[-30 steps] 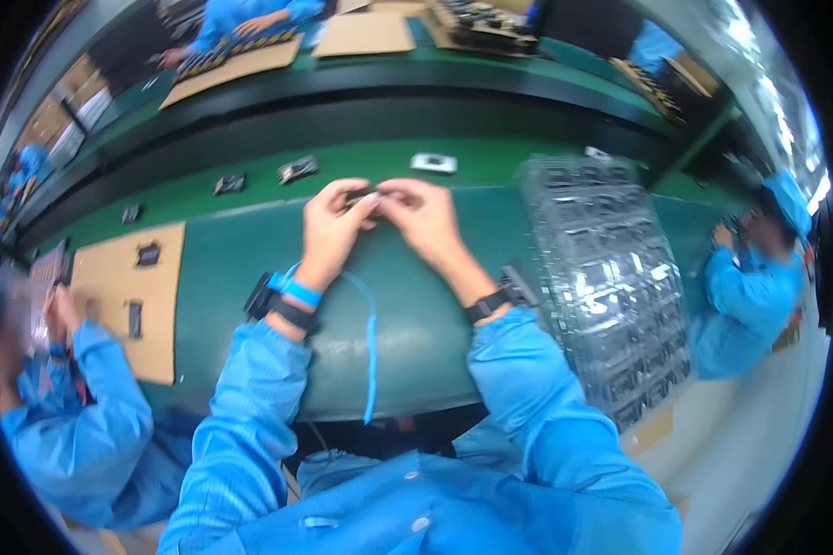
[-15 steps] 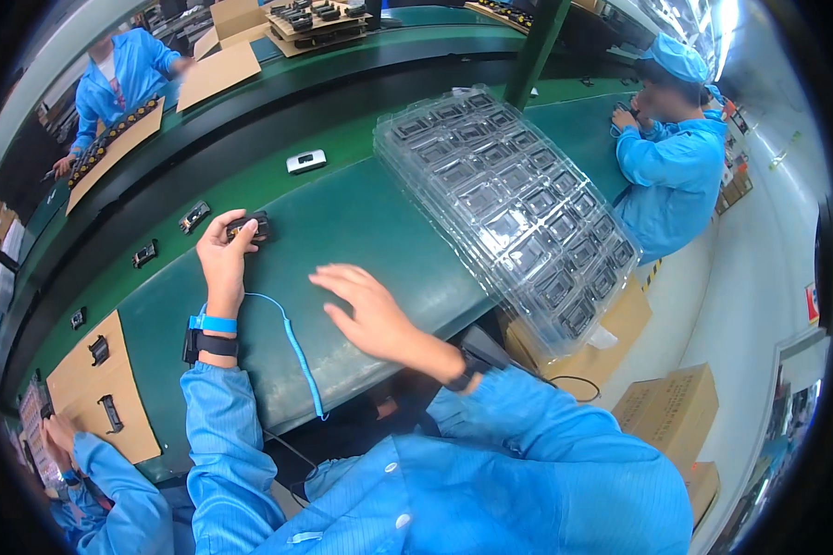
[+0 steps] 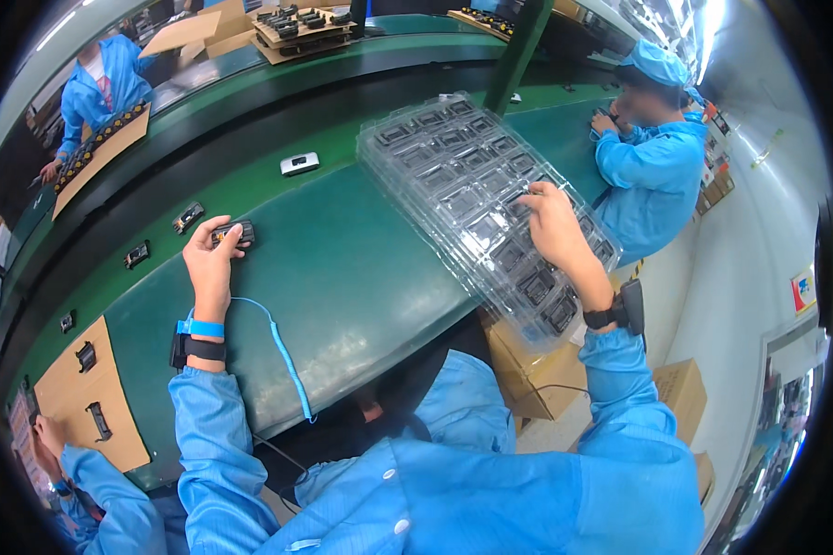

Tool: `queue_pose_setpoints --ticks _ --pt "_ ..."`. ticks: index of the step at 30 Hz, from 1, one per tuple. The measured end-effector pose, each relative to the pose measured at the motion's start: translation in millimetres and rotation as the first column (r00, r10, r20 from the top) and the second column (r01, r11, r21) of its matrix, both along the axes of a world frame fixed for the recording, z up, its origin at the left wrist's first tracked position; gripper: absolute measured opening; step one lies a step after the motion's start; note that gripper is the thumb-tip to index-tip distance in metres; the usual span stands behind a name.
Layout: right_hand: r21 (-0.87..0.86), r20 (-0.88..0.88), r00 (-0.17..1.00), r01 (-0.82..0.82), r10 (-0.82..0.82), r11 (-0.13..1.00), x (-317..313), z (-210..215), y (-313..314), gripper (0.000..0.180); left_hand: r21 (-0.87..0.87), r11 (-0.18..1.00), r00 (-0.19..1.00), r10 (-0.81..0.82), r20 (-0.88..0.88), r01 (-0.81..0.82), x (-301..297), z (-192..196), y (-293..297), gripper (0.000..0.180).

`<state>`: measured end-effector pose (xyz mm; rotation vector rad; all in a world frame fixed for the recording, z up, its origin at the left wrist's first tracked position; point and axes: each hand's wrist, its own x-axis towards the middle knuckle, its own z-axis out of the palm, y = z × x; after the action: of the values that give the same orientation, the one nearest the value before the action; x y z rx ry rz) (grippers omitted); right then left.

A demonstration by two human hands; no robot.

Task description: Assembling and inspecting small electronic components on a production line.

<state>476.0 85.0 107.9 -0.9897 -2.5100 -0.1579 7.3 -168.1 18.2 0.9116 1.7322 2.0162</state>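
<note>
My left hand (image 3: 208, 264) is closed around a small black device (image 3: 235, 237), held above the green bench mat (image 3: 342, 277). A blue wrist strap (image 3: 201, 328) circles that wrist, and its coiled blue cord (image 3: 287, 361) runs across the mat. To the right, my right hand (image 3: 557, 227) reaches over a stack of clear plastic trays (image 3: 426, 190) with many square pockets. The fingers are bent and drawn together, their tips down at one of the pockets. What they pinch, if anything, is too small to make out.
Beyond the mat, a conveyor carries a silver-white device (image 3: 299, 164) and several small black units (image 3: 188, 217). Cardboard with two black parts (image 3: 99, 421) lies at the left, beside a co-worker's hands (image 3: 48, 444). Another person (image 3: 657, 157) sits right of the trays; cartons (image 3: 532, 370) stand below them.
My right hand has moved from over the mat, fingers spread, to the plastic trays, where its fingers are drawn together. My left hand still holds the black device.
</note>
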Motion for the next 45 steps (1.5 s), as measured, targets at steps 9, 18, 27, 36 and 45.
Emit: queue_pose_setpoints --ticks 9,18,27,36,45 --pt "-0.037 0.237 0.965 -0.109 0.115 0.993 1 24 11 0.031 -0.005 1.000 1.000 0.009 0.006 -0.009 -3 0 -4 0.028" --pt "-0.082 -0.273 0.917 -0.322 0.289 0.943 -51 39 -71 0.016 0.049 0.999 0.999 0.011 0.053 -0.014 -5 1 -9 0.029" --pt "-0.349 -0.573 0.681 -0.706 0.456 0.617 -237 -42 -168 0.014 0.071 0.997 0.994 -0.023 0.109 0.016 -13 -11 -11 0.030" --pt "-0.378 -0.679 0.583 -0.799 0.447 0.468 -367 -71 -123 0.018 0.122 0.992 0.992 0.015 0.121 -0.030 -9 -6 -7 0.032" --pt "-0.549 -0.781 0.599 -0.794 0.176 0.261 -373 -88 -107 0.033 0.091 0.994 0.987 0.044 0.157 -0.059 -10 -3 -5 0.026"
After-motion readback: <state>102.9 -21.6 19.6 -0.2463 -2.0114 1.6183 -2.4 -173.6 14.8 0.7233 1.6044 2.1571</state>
